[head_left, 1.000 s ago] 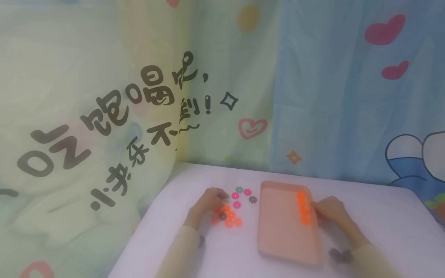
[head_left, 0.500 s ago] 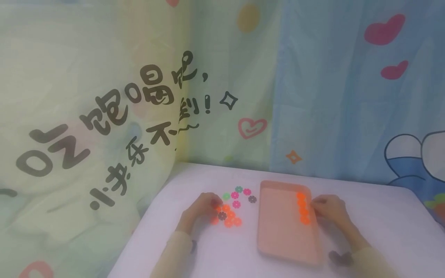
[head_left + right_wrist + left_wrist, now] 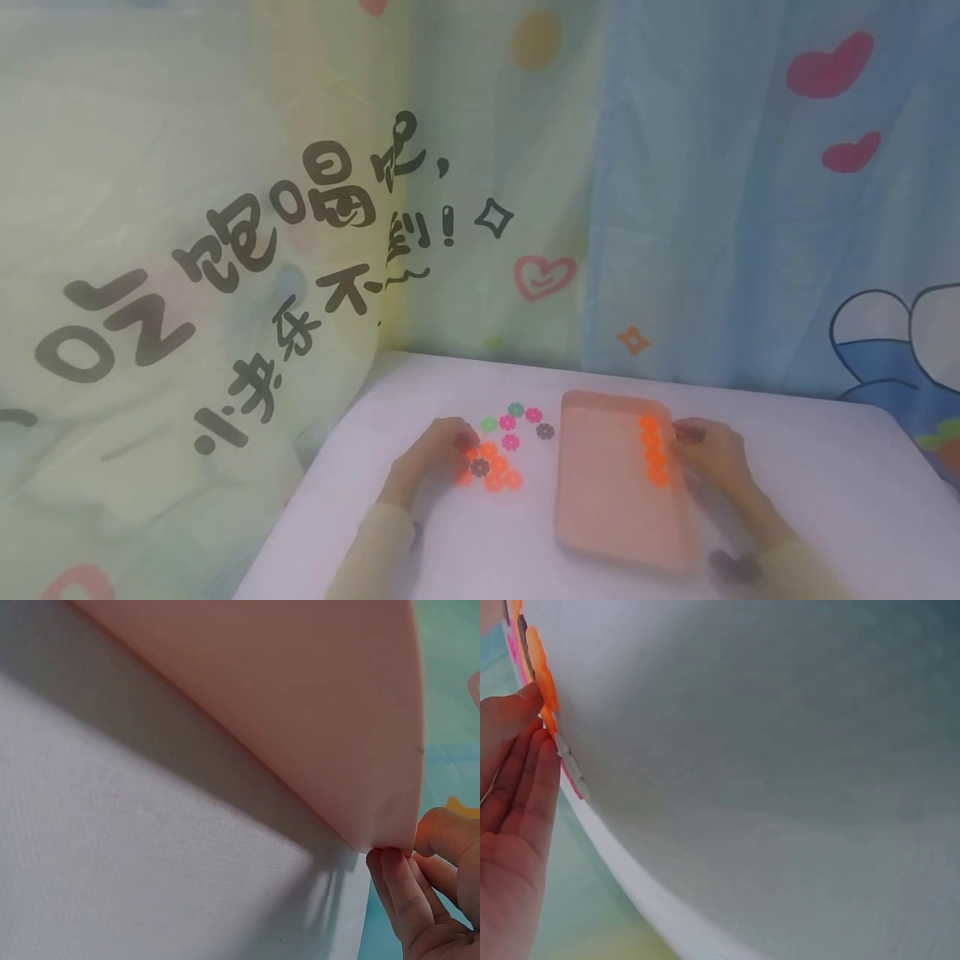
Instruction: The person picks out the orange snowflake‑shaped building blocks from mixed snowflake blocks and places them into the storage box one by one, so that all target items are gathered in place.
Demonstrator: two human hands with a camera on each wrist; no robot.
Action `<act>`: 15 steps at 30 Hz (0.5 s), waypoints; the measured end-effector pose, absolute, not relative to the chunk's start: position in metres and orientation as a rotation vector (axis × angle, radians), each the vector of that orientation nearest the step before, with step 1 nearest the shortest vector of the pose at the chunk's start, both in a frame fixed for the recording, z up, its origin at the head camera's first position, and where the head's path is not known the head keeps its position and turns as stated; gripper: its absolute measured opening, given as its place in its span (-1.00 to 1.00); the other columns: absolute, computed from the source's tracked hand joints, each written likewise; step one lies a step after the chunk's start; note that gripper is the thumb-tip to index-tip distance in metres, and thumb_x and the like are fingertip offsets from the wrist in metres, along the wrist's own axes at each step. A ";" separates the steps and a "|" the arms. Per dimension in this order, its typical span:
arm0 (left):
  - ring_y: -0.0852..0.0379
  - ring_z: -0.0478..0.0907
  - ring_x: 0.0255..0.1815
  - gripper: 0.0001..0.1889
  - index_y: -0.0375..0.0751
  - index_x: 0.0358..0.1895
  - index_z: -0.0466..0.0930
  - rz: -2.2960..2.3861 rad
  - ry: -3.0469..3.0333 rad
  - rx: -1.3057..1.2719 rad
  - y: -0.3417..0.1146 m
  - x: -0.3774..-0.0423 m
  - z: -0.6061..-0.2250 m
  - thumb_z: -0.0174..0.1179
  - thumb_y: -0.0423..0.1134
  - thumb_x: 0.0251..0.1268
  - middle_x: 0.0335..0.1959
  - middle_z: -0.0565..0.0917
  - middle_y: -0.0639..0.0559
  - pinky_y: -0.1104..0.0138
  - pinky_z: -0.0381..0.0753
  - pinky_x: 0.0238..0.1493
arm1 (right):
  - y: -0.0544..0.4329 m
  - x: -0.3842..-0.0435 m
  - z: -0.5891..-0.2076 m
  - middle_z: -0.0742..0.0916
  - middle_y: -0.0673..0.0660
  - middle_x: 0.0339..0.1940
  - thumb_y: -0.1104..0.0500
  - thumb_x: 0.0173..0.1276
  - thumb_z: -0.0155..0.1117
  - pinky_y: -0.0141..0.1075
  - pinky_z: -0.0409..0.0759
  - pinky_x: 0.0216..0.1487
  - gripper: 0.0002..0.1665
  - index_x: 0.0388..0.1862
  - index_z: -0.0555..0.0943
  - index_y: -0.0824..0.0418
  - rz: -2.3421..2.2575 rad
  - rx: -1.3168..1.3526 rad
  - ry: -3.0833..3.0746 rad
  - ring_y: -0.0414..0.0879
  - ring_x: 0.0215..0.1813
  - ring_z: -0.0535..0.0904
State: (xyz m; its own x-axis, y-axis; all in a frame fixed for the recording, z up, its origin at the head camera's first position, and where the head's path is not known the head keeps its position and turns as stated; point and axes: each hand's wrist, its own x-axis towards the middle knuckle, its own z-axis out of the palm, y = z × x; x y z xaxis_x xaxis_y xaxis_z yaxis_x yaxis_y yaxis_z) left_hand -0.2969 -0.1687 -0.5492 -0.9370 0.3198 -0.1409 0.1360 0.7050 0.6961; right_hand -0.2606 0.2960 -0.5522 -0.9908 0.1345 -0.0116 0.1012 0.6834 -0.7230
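Note:
My left hand (image 3: pixel 438 446) is at the left side of a loose pile of orange flower-shaped pieces (image 3: pixel 497 465). In the left wrist view its thumb and fingertips pinch at an orange flower piece (image 3: pixel 542 671). A dark flower piece (image 3: pixel 480 468) lies on top of the pile. With thumb and fingers, my right hand (image 3: pixel 716 454) grips the right rim of a pink tray (image 3: pixel 607 508); the right wrist view shows the fingertips on the outer wall of the tray. Inside the tray, several orange flower pieces (image 3: pixel 655 454) form a column along the right side.
Behind the pile lie a light green flower (image 3: pixel 489 425), pink flowers (image 3: pixel 511 442), a teal flower (image 3: pixel 515 410) and a dark flower (image 3: pixel 545 432). The white table (image 3: pixel 420 375) ends at printed curtains (image 3: pixel 697 208) at the back and left.
My left hand has drawn back left from the light green flower, which now shows, to the orange pile. My right hand has stayed at the tray's rim; the tray has not moved.

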 end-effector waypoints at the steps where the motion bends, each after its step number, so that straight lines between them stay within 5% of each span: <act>1: 0.16 0.48 0.03 -0.66 0.17 -0.05 0.60 1.056 2.667 0.379 -0.169 -0.298 -0.550 0.38 -0.29 0.13 -0.12 0.58 0.28 0.09 0.50 0.15 | 0.296 -0.261 -0.552 0.65 0.40 0.08 0.10 0.29 0.34 0.00 0.65 -0.07 -0.42 0.20 0.51 0.40 1.224 -0.206 -2.850 0.25 0.05 0.60; 15: 0.17 0.48 0.00 -0.64 0.16 -0.06 0.60 1.085 2.670 0.396 -0.167 -0.297 -0.552 0.39 -0.31 0.09 -0.12 0.57 0.28 0.10 0.51 0.12 | 0.294 -0.256 -0.548 0.58 0.41 0.17 -0.05 0.31 0.33 0.11 0.57 0.05 -0.29 0.27 0.45 0.38 1.230 -0.217 -2.893 0.27 0.12 0.53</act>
State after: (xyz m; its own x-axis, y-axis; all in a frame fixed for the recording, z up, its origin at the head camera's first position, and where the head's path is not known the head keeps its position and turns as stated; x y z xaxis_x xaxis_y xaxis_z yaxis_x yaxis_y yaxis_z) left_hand -0.2966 -0.1674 -0.5516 -0.9365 0.3327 -0.1113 0.1608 0.6891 0.7066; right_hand -0.2561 0.2940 -0.5479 -0.9905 0.1228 -0.0620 0.1298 0.6859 -0.7160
